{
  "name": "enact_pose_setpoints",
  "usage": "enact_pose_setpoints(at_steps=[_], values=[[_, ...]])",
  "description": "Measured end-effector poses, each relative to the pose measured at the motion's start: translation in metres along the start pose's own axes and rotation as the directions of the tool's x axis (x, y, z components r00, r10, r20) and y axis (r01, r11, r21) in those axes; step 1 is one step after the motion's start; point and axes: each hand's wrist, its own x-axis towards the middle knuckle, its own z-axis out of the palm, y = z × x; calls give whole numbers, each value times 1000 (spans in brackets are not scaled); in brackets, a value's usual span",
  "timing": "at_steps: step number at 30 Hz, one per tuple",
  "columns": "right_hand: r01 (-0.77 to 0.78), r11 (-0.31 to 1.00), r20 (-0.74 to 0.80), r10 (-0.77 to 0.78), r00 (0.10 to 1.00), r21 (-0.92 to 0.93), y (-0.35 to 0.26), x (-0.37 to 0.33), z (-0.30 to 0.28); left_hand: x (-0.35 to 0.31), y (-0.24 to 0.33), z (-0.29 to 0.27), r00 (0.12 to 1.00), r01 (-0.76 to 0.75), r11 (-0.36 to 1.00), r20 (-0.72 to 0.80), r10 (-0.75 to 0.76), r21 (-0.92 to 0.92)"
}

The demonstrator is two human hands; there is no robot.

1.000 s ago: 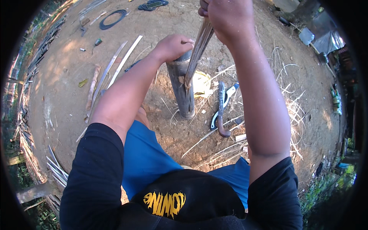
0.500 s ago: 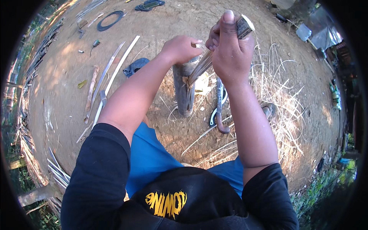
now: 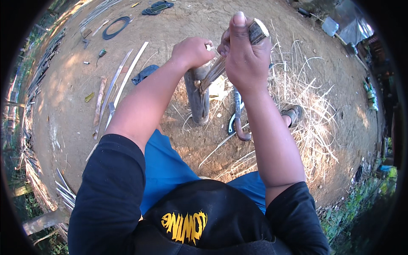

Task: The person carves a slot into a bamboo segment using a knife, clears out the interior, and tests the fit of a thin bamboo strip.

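My right hand (image 3: 248,59) is closed round a squared wooden stick (image 3: 216,71), thumb up near its pale cut end. The stick slants down to the left. Its lower end meets the side of an upright wooden post (image 3: 197,102), where the wood looks split. At the post's top, my left hand (image 3: 191,52) is closed with a small pale end showing at its fingers; what it holds is mostly hidden. Just right of the post lies a tool with a curved wooden handle (image 3: 243,135), next to a black-and-white curved piece (image 3: 231,125).
Pale shavings (image 3: 310,114) are heaped to the right, beside my sandalled foot (image 3: 292,114). Long strips (image 3: 135,63), a stick (image 3: 100,98) and a dark cloth (image 3: 144,73) lie left. Farther back are a black coil (image 3: 116,28) and sandals (image 3: 157,7).
Both hands, the stick and the post appear slightly farther left in view, as does the ground around them. Both hands keep their hold, and the stick's slant looks much the same.
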Motion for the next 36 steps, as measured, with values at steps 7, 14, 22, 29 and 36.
enact_pose_setpoints(at_steps=[7,14,22,29,36], values=[[96,987,-120,-112,986,-126,-19,-54,-20,27,-30,9,998,23,991,-53,-30,-130],[358,927,-83,-350,933,109,-24,-135,-36,46,-86,17,994,-36,979,-113,14,-199],[253,962,95,-263,960,102,-23,-129,-43,42,-123,20,990,-11,960,-139,-29,-279],[63,991,91,-52,995,-121,-36,-221,-80,42,-145,11,995,3,935,-88,-36,-354],[-122,977,68,135,988,-177,-47,-235,-91,38,-162,22,983,-17,956,-179,-37,-294]])
